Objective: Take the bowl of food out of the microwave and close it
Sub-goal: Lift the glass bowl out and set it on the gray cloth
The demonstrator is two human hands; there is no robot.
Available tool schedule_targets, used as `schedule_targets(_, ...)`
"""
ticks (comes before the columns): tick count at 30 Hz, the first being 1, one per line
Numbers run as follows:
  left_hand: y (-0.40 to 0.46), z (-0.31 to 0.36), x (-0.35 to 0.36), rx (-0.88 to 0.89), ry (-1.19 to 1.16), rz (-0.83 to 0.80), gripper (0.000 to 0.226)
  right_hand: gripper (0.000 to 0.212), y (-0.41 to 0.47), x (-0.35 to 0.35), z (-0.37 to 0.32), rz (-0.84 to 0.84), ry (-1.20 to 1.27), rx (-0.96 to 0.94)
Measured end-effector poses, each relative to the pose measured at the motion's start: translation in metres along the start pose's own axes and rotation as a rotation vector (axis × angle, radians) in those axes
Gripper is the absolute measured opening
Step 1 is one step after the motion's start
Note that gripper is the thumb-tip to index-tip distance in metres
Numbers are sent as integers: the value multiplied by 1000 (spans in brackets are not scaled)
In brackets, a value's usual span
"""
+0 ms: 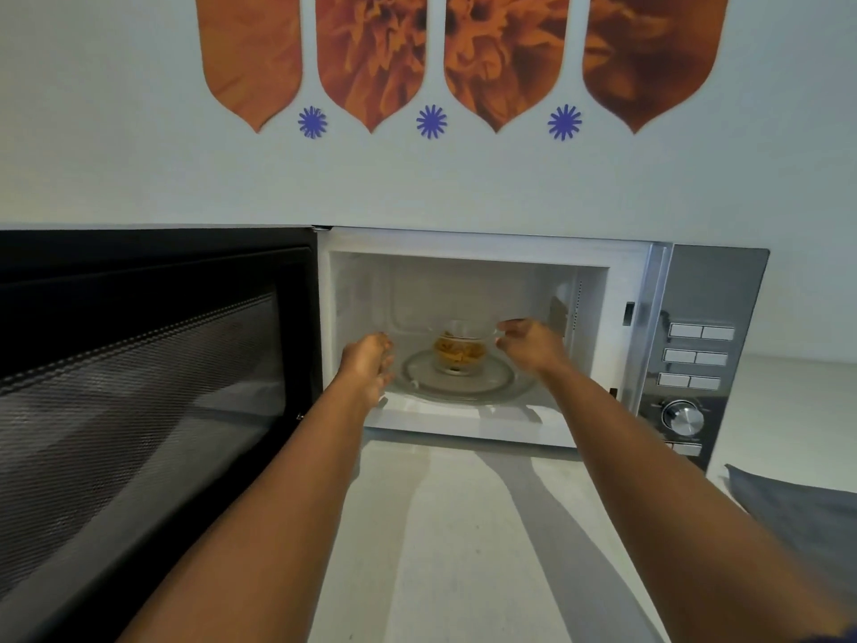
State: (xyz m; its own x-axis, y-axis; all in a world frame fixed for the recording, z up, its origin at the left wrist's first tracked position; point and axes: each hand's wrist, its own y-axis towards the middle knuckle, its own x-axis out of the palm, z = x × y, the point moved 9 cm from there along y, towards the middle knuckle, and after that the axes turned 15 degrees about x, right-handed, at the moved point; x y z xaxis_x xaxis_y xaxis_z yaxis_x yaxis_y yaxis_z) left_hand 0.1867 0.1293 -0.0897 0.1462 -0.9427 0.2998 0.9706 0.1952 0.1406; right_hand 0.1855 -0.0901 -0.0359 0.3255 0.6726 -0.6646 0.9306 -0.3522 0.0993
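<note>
One microwave (487, 336) with its door (153, 387) swung wide, one glass bowl of food (459, 352) on one turntable (491, 380), your two hands inside — left hand (368, 359) and right hand (528, 343) flanking it, fingers loosely spread, holding nothing.

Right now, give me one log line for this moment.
phase: reach | door: open | bowl: on turntable, untouched | left hand: open | right hand: open
</note>
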Motion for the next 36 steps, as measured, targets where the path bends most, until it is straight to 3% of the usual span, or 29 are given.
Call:
schedule_targets(11,46,-26,19,-39,-155,25,38,44,39,34,-4,99,-168,-96)
schedule_targets(17,60,-36,28,-56,-164,12,39,29,54,50,-11,67,-242,-78)
schedule_targets(36,67,-53,63,-148,-165,-59,47,24,66,41,-16,78,-216,-191)
